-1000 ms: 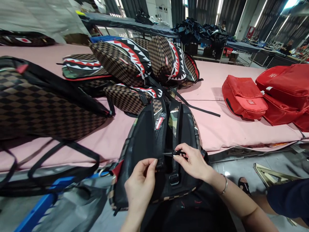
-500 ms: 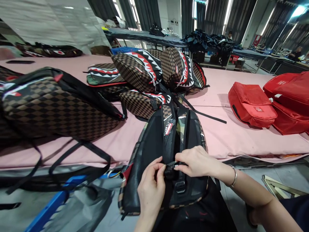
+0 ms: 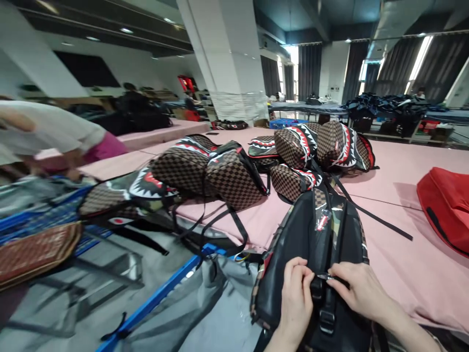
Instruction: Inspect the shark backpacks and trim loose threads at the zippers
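Observation:
A backpack with a black back panel and checkered edging leans against the table edge in front of me, its back facing me. Its shoulder straps run down the middle; a small red-and-white label in clear wrap is on one. My left hand pinches the strap's lower part by a black buckle. Facing it, my right hand is closed in a pinch at the same spot. A small shiny piece shows between the fingertips, too small to name. Lower down hangs another black strap buckle.
Checkered shark-mouth backpacks lie on the pink table. A red bag is at right. A blue-edged cart with grey lining stands at lower left. Another person bends over at far left.
My view has swung left, so the backpack and both hands sit further right, and the other person has come into sight. Both hands keep their pinch at the strap.

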The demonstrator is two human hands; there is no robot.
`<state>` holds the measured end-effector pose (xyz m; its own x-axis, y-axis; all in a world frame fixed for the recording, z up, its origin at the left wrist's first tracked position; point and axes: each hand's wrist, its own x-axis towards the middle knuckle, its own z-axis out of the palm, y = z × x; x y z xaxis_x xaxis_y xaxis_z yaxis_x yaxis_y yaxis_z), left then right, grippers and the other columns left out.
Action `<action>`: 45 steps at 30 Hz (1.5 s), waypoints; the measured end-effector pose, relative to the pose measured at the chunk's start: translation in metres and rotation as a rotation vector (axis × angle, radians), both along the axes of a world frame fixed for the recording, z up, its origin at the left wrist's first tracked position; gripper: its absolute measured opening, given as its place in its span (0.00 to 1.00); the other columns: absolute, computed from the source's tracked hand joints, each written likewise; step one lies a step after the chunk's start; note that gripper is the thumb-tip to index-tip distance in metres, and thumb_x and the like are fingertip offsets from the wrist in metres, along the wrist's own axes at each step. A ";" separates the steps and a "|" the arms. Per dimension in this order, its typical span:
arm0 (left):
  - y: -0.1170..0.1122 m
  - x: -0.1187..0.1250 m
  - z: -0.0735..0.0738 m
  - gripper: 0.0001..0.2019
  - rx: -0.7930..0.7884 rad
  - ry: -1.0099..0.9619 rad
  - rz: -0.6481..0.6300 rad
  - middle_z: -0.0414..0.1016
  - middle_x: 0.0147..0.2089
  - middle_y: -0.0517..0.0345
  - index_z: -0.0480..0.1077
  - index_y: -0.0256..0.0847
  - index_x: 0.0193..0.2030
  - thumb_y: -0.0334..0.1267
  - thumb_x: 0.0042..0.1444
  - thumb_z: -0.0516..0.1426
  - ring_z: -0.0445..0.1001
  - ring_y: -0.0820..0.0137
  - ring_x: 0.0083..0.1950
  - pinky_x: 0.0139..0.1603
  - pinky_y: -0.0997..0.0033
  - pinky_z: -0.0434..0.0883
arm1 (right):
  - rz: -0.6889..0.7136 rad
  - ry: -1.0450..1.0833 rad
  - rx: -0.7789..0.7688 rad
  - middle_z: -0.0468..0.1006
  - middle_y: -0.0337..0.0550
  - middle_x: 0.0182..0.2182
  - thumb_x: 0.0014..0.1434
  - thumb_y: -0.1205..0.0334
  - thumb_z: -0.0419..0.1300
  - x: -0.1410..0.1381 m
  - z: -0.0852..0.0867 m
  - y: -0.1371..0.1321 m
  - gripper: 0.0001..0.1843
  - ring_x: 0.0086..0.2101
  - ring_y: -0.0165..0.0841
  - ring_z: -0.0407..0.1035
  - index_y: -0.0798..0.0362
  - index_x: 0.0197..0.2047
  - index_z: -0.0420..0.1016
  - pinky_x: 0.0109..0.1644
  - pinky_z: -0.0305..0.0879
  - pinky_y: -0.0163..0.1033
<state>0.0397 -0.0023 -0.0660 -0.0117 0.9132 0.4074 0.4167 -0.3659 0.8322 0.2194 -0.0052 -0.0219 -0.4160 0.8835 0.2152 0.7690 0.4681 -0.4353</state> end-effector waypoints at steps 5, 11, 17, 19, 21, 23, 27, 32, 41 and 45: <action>0.000 0.004 0.005 0.14 -0.360 -0.475 -0.070 0.69 0.33 0.54 0.68 0.38 0.32 0.47 0.57 0.50 0.68 0.70 0.32 0.36 0.67 0.67 | -0.060 0.316 -0.108 0.76 0.38 0.31 0.62 0.55 0.52 0.009 -0.007 -0.007 0.10 0.30 0.29 0.71 0.51 0.37 0.70 0.34 0.66 0.31; -0.007 0.004 0.030 0.19 -0.789 -0.887 -0.347 0.75 0.37 0.50 0.72 0.36 0.39 0.45 0.42 0.65 0.72 0.69 0.35 0.36 0.71 0.67 | -0.149 0.533 -0.102 0.76 0.42 0.31 0.61 0.55 0.54 0.011 -0.009 -0.010 0.10 0.32 0.31 0.72 0.53 0.38 0.70 0.35 0.69 0.32; 0.002 -0.001 0.025 0.22 -0.809 -0.703 -0.233 0.77 0.40 0.52 0.73 0.38 0.41 0.39 0.35 0.68 0.73 0.67 0.41 0.44 0.69 0.69 | -0.175 0.468 0.009 0.78 0.40 0.32 0.58 0.57 0.57 0.013 -0.002 -0.007 0.09 0.32 0.29 0.72 0.53 0.38 0.72 0.35 0.67 0.31; 0.007 -0.003 0.019 0.22 -0.773 -0.667 -0.212 0.77 0.38 0.55 0.73 0.39 0.39 0.39 0.34 0.68 0.73 0.69 0.41 0.45 0.71 0.69 | -0.156 0.390 0.066 0.78 0.40 0.31 0.59 0.57 0.57 0.017 -0.002 -0.007 0.09 0.31 0.29 0.72 0.53 0.37 0.73 0.34 0.65 0.31; 0.010 -0.004 0.016 0.22 -0.756 -0.637 -0.204 0.77 0.36 0.57 0.73 0.40 0.38 0.39 0.32 0.69 0.73 0.70 0.39 0.44 0.74 0.69 | -0.126 0.328 0.122 0.78 0.41 0.29 0.60 0.57 0.56 0.019 -0.002 -0.009 0.10 0.29 0.28 0.71 0.54 0.36 0.73 0.33 0.64 0.31; 0.010 -0.006 0.017 0.22 -0.747 -0.617 -0.179 0.76 0.35 0.58 0.73 0.40 0.37 0.39 0.31 0.69 0.72 0.71 0.38 0.42 0.75 0.70 | -0.090 0.297 0.162 0.78 0.42 0.29 0.60 0.56 0.55 0.020 -0.002 -0.012 0.11 0.28 0.27 0.70 0.55 0.37 0.73 0.31 0.62 0.30; 0.009 -0.006 0.018 0.23 -0.738 -0.610 -0.126 0.76 0.34 0.60 0.73 0.41 0.37 0.39 0.28 0.70 0.72 0.71 0.38 0.42 0.76 0.70 | -0.036 0.236 0.180 0.77 0.41 0.29 0.61 0.55 0.54 0.021 -0.001 -0.013 0.13 0.27 0.27 0.69 0.56 0.39 0.71 0.29 0.61 0.30; 0.009 -0.005 0.017 0.24 -0.756 -0.577 -0.115 0.76 0.34 0.59 0.73 0.41 0.36 0.40 0.28 0.70 0.72 0.70 0.38 0.42 0.75 0.71 | 0.017 0.125 0.216 0.76 0.40 0.29 0.62 0.55 0.53 0.022 0.002 -0.009 0.13 0.29 0.27 0.70 0.55 0.39 0.71 0.30 0.60 0.31; 0.008 -0.006 0.025 0.24 -0.767 -0.599 -0.126 0.76 0.33 0.59 0.73 0.41 0.35 0.41 0.27 0.70 0.73 0.69 0.38 0.42 0.74 0.72 | 0.002 0.060 0.321 0.75 0.40 0.25 0.64 0.55 0.50 0.022 -0.002 -0.010 0.14 0.25 0.27 0.68 0.56 0.39 0.72 0.28 0.58 0.32; 0.009 -0.007 0.027 0.23 -0.758 -0.602 -0.130 0.75 0.32 0.60 0.73 0.41 0.35 0.41 0.27 0.70 0.73 0.71 0.38 0.41 0.77 0.70 | 0.035 0.151 0.224 0.77 0.42 0.31 0.63 0.55 0.53 0.026 0.002 -0.008 0.13 0.30 0.28 0.71 0.56 0.39 0.71 0.32 0.62 0.30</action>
<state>0.0326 0.0066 -0.0395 0.0934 0.9395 -0.3295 -0.1610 0.3409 0.9262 0.2454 -0.0135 -0.0201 -0.3936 0.7928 0.4654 0.6848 0.5906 -0.4269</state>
